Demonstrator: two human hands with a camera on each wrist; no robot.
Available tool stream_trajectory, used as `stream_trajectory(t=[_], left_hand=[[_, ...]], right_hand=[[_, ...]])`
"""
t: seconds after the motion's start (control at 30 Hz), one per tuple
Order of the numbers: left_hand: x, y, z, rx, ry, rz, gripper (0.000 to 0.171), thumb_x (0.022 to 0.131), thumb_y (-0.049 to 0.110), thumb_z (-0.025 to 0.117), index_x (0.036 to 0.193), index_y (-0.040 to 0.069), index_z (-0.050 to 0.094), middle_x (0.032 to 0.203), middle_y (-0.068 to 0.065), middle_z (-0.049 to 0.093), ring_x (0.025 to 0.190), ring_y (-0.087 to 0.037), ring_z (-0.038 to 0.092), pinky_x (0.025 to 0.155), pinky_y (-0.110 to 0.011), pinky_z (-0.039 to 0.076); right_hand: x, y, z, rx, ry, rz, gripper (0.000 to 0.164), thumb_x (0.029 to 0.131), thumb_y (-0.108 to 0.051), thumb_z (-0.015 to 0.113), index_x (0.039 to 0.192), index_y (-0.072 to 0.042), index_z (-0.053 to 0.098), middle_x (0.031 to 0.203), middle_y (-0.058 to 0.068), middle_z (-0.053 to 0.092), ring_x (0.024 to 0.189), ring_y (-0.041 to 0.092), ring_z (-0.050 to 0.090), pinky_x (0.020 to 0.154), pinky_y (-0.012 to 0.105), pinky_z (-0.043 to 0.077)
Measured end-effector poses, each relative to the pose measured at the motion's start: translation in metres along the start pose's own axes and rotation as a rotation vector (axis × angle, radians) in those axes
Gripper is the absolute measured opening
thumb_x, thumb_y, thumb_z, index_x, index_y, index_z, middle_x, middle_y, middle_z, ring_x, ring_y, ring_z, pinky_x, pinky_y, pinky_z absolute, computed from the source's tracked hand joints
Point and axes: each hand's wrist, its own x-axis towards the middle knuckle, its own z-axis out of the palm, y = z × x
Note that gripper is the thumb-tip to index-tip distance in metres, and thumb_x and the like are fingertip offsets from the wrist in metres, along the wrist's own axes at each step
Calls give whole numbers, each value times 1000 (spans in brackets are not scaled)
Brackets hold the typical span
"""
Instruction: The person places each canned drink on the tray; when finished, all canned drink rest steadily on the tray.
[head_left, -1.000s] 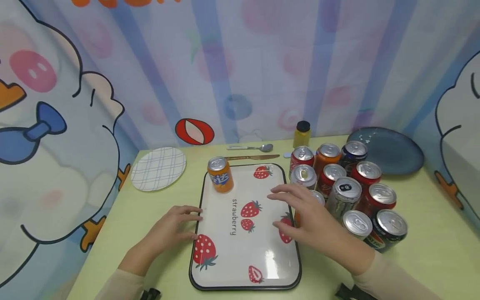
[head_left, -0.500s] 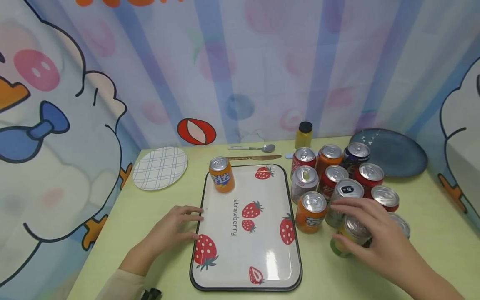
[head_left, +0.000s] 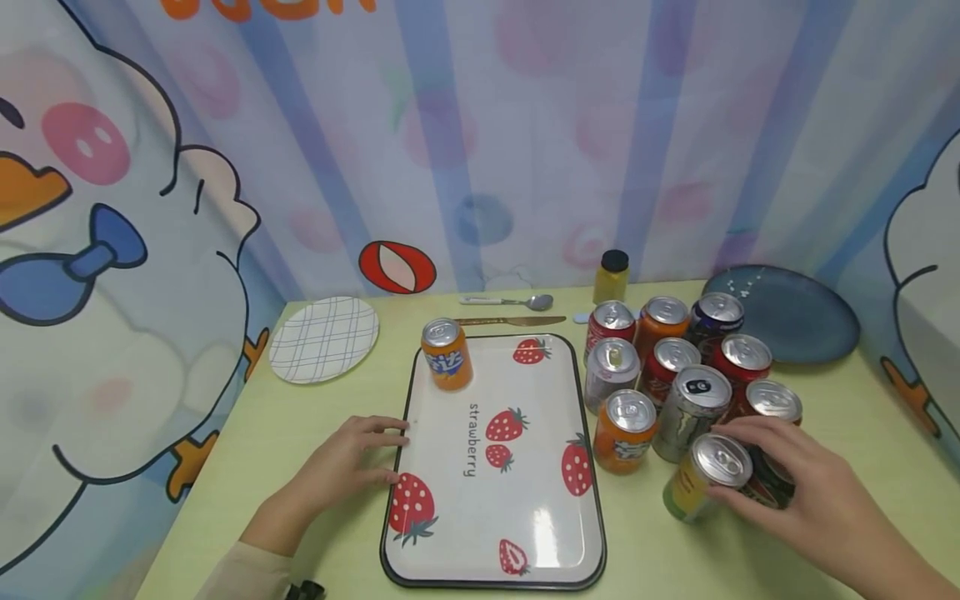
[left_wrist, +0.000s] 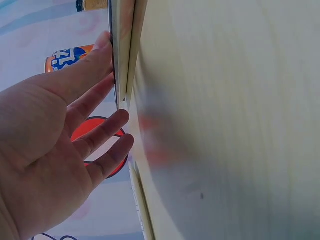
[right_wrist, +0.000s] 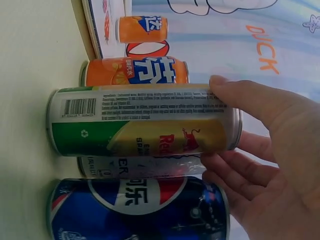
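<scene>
My right hand (head_left: 817, 487) pinches a yellow and green Red Bull can (right_wrist: 165, 137) near its silver top, thumb on one side and fingers on the other. In the head view this can (head_left: 693, 487) is at the front of the can group. My left hand (head_left: 345, 462) lies at the left edge of a white strawberry tray (head_left: 480, 533) with fingertips right at its dark rim. In the left wrist view, that hand (left_wrist: 55, 140) has its fingers extended at the tray's edge (left_wrist: 120, 60). An orange Fanta can (head_left: 447, 362) stands on the tray's far left corner.
Right of the tray stand several drink cans, among them an orange Fanta can (head_left: 624, 437) and a silver can (head_left: 686, 421). Behind lie a dark oval plate (head_left: 817, 325), a yellow jar (head_left: 611, 283), a knife (head_left: 517, 321) and a spoon (head_left: 510, 302). A checked plate (head_left: 322, 342) sits far left.
My right hand has moved right, from over the tray's right edge to the Red Bull can, and now pinches its top. My left hand has stayed at the tray's edge.
</scene>
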Motion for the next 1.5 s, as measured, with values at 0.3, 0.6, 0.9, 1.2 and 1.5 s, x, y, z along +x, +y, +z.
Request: stream_trajectory(t=[0.3, 0.6, 0.9, 1.2, 1.5], left_hand=[[-2, 4, 0, 0, 3, -24, 46, 84, 27, 87, 127, 21, 75, 147, 2, 61, 140, -32, 49, 117, -56, 43], [-1, 7, -3, 7, -2, -26, 46, 84, 27, 87, 128, 21, 75, 147, 2, 61, 140, -32, 49, 117, -57, 43], [-1, 7, -3, 13, 4, -6, 46, 84, 26, 87, 128, 18, 75, 147, 0, 61, 139, -34, 50, 116, -56, 44], [1, 4, -3, 10, -10, -3, 46, 84, 27, 86, 128, 19, 74, 148, 0, 61, 140, -34, 50, 117, -57, 42], [1, 2, -2, 14, -9, 9, 45, 83, 28, 87, 126, 19, 76, 147, 0, 61, 139, -33, 50, 117, -57, 43]], right_hand=[[1, -11, -1, 57, -6, 53, 66, 56, -32, 103, 114, -32, 73, 114, -7, 71, 107, -12, 52, 93, -3, 32], [22, -55, 9, 231, -29, -29, 66, 57, -24, 103, 115, -32, 74, 113, -13, 72, 105, -4, 63, 92, 0, 43], [72, -93, 66, 425, 45, -104, 57, 62, -16, 100, 115, -23, 77, 119, -7, 73, 110, 11, 69, 92, 19, 57], [129, -122, 133, 533, -22, -122, 52, 72, -23, 96, 119, -15, 76, 122, 0, 73, 110, 16, 70, 93, 38, 61], [158, -148, 178, 569, -78, -92, 51, 75, -21, 94, 121, -13, 75, 124, 1, 69, 109, 17, 67, 92, 38, 60]])
